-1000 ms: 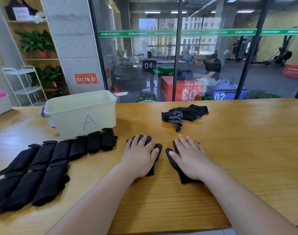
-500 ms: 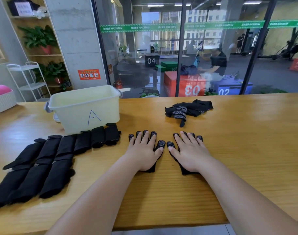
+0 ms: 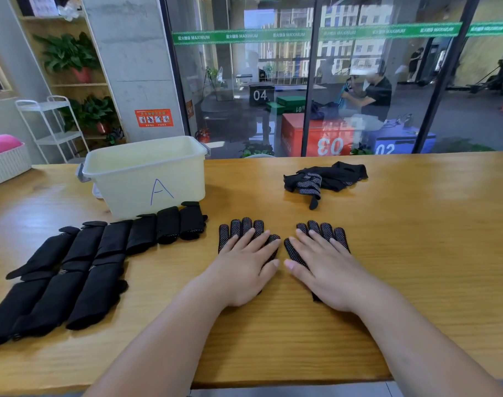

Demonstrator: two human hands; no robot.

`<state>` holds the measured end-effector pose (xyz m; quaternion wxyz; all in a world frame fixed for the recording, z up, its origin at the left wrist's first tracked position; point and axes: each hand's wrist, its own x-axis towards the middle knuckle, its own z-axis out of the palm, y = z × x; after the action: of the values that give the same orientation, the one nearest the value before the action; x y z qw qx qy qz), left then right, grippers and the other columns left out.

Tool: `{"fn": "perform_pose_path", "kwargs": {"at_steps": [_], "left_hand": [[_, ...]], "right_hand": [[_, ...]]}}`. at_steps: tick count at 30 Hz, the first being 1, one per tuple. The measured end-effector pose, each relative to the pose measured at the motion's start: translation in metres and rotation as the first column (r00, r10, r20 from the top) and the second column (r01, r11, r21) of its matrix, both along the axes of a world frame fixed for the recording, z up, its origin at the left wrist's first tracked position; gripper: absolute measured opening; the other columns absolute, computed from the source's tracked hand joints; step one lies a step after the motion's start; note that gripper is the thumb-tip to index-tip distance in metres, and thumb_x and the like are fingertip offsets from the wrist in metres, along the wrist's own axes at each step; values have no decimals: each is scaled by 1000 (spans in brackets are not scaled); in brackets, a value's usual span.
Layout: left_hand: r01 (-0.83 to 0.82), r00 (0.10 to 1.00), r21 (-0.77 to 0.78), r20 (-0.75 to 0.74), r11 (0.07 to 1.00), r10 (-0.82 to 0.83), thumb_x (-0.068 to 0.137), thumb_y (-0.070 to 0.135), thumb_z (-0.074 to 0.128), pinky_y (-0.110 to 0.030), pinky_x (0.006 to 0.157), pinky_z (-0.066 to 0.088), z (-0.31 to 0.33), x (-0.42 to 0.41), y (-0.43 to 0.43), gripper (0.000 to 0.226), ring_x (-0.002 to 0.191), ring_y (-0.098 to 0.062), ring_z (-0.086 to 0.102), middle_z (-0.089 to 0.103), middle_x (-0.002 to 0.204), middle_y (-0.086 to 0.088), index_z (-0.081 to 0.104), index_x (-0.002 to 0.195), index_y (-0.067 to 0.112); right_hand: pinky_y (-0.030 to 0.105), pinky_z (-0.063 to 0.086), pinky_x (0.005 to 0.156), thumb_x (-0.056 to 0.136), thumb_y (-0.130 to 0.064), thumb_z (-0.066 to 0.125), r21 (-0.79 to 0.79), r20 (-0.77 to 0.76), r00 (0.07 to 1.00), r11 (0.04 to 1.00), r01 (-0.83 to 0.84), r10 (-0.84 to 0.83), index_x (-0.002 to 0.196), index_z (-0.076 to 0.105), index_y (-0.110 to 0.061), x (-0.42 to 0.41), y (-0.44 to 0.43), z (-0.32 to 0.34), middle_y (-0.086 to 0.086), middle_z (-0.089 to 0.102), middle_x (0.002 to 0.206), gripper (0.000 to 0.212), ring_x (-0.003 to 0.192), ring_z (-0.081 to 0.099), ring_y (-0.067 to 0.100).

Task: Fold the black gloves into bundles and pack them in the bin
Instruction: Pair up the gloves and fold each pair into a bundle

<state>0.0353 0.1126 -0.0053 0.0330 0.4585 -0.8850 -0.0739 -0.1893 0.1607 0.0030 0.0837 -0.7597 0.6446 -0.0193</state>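
Black folded bundles [image 3: 72, 267] are laid in two rows toward the left edge of the tabletop [image 3: 416, 253], just in front of the pale bin [image 3: 147, 173], in which no gloves can be seen. Near the front edge, the left glove [image 3: 238, 227] is pressed flat under the left hand [image 3: 241, 270], fingers straight and spread, and the right glove [image 3: 324, 229] likewise under the right hand [image 3: 327, 270]. A heap of unfolded gloves [image 3: 327, 179] is left near the far edge. Folding is judged well advanced, packing not yet begun.

bin [image 3: 124, 193]: A | strip [image 3: 316, 34]: MAXIMUM | black box [image 3: 260, 94]: 04 | red box [image 3: 307, 141]: 03 | blue box [image 3: 399, 141]: 02
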Motion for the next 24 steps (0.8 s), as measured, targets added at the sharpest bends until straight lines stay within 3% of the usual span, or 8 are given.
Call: {"fn": "perform_pose_path", "kwargs": {"at_steps": [4, 9, 14, 17, 19, 21, 23, 24], "left_hand": [[-34, 999, -31, 18, 999, 34, 111, 59, 16, -45, 133, -4, -2, -9, -5, 64, 163, -13, -15, -9, 178, 11, 5, 171, 38], [-37, 994, -90, -109, 995, 27, 112, 57, 18, -41, 133, -5, 7, 2, 1, 61, 163, -10, -16, -5, 178, 14, 15, 170, 38], [-80, 997, 35, 5, 996, 80, 111, 62, 19, -41, 133, -7, 3, 16, -3, 66, 162, -12, -20, -12, 177, 13, 1, 170, 39], [-95, 995, 29, -16, 995, 95, 111, 62, 21, -41, 133, -7, 2, 12, -4, 67, 162, -12, -19, -12, 177, 12, 3, 170, 38], [-95, 990, 2, -107, 995, 95, 110, 62, 28, -42, 134, 0, 7, 12, -2, 66, 164, -11, -10, -1, 178, 13, 14, 170, 38], [-118, 960, -65, -264, 991, 97, 110, 58, 40, -40, 130, 20, 15, 18, -1, 57, 160, -14, 18, 31, 170, 15, 40, 162, 37], [-155, 918, -164, -389, 974, 80, 107, 52, 53, -39, 115, 40, 20, 26, -1, 37, 136, -12, 44, 58, 139, 18, 66, 137, 36], [-170, 903, -191, -423, 967, 75, 104, 49, 59, -40, 108, 45, 20, 30, -2, 25, 123, -10, 49, 62, 122, 21, 73, 121, 37]], "right_hand": [[42, -6, 133, 100, -76, 4, -10, 13, 1000, 1000, 21, -21, 169, -3, -37, 5, -10, -1, -17, -18, 174, 80, 159, -22, 5], [35, -2, 133, 102, -69, 7, -174, 197, 980, 984, 38, -3, 168, 18, -39, -7, 3, 4, -23, -2, 175, 74, 158, -13, -4], [39, -3, 133, 108, -65, 14, -41, 70, 997, 999, 35, -32, 169, 9, -42, -12, 0, -5, -21, -9, 174, 65, 160, -15, 1], [40, -1, 133, 109, -63, 16, -73, 103, 994, 997, 39, -31, 169, 10, -42, -9, -5, -5, -20, -7, 175, 64, 160, -13, 2], [39, 5, 133, 110, -61, 24, -129, 152, 988, 991, 24, -4, 168, 20, -42, -11, -3, -4, -21, 1, 175, 61, 161, -7, 2], [38, 19, 131, 110, -54, 38, -222, 226, 974, 974, 35, 17, 160, 41, -44, -16, 1, -3, -24, 21, 171, 51, 160, 10, 3], [36, 39, 117, 107, -46, 51, -327, 287, 958, 941, 84, 15, 137, 65, -47, -21, 3, -1, -30, 47, 149, 34, 143, 34, 0], [34, 44, 107, 105, -43, 55, -357, 298, 955, 928, 108, 4, 125, 71, -47, -22, 3, 0, -31, 53, 133, 26, 130, 40, -1]]}}
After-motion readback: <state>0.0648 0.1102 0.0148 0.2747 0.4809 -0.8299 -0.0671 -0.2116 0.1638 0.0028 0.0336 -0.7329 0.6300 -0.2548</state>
